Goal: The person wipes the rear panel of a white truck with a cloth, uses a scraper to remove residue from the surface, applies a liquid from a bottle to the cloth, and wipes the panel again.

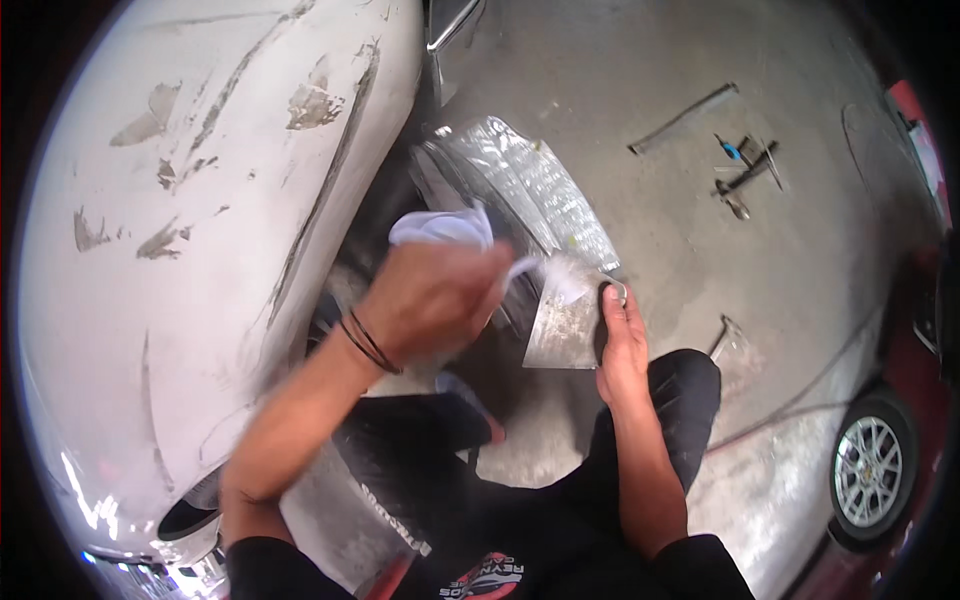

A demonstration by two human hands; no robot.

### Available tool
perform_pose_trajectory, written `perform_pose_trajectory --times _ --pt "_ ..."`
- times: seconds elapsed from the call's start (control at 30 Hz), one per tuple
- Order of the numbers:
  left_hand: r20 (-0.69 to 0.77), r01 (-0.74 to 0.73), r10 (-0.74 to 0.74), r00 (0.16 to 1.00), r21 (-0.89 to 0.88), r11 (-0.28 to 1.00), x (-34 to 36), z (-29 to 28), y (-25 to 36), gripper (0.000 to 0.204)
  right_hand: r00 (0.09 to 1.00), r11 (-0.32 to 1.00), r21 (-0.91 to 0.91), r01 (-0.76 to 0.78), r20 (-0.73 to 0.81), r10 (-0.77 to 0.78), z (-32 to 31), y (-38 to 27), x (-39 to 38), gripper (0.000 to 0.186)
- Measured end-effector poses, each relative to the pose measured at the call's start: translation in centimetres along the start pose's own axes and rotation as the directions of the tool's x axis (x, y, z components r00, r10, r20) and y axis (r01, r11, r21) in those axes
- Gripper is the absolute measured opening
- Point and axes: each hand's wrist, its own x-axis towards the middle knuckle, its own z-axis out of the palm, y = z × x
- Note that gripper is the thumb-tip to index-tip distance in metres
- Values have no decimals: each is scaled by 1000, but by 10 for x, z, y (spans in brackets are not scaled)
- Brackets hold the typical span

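While a white car [235, 290], smooth and curved with rough grey patches, blocks the space left of the left hand [435, 298], a crinkled silver sheet [540, 185] lies beyond the right hand [624, 350]. That hand is clamped on the right edge of a flat, stained metal plate [562, 328], thumb over its face. The left hand, blurred, is closed around a white cloth [440, 228] whose end overlaps the plate.

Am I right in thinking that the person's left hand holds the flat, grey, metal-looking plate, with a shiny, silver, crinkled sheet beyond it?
The side is wrong: in the head view, the right hand holds the flat, grey, metal-looking plate. The shiny, silver, crinkled sheet is indeed beyond it.
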Motion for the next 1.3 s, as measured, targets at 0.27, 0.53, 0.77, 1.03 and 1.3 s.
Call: perform_pose_trajectory --times 0.27,0.53,0.77,1.03,1.3 --pt "369 454 -312 875 -850 268 -129 2 77 40 998 988 -142 52 43 -46 89 -71 -121 52" --pt "275 267 -667 692 -957 -117 -227 -171 249 45 614 78 -655 752 652 -444 217 -233 -306 52" --pt "43 51 -896 442 -998 -23 -309 -262 386 35 468 -49 -482 875 868 -167 308 -294 -457 37" --pt "-235 152 -970 66 -958 243 -452 -267 489 30 419 256 -476 841 874 247 357 -229 -604 12" --pt "-170 158 -912 -373 -980 118 -685 -188 594 36 73 479 -407 778 815 574 317 -100 -874 14"
